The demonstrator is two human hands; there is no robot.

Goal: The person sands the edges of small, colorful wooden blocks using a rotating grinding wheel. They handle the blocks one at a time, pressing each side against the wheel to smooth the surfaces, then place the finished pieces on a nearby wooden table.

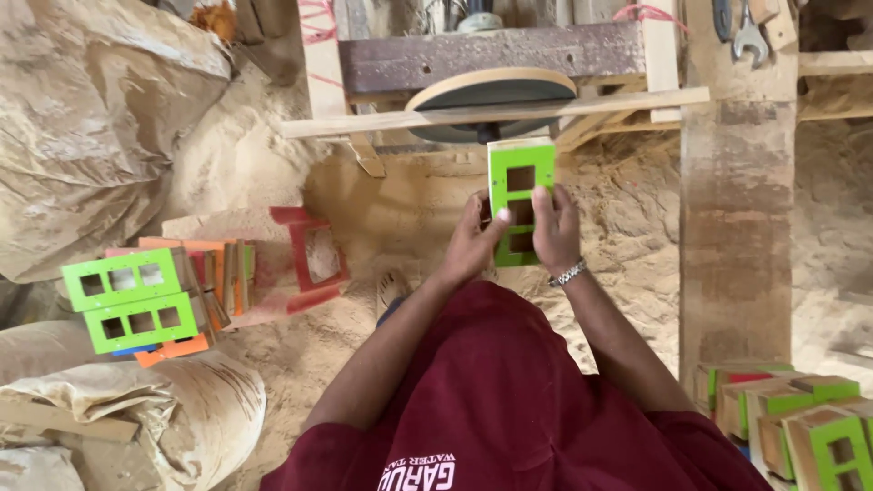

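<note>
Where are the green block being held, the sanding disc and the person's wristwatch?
green block (pixel 520 173): head view, upper green face beside the top window.
sanding disc (pixel 491 91): head view, grey flat face.
wristwatch (pixel 568 273): head view, metal band on the right wrist.

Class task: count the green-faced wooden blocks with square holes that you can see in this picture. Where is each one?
5: one in both hands, two stacked at left, two at lower right; more may be hidden.
</note>
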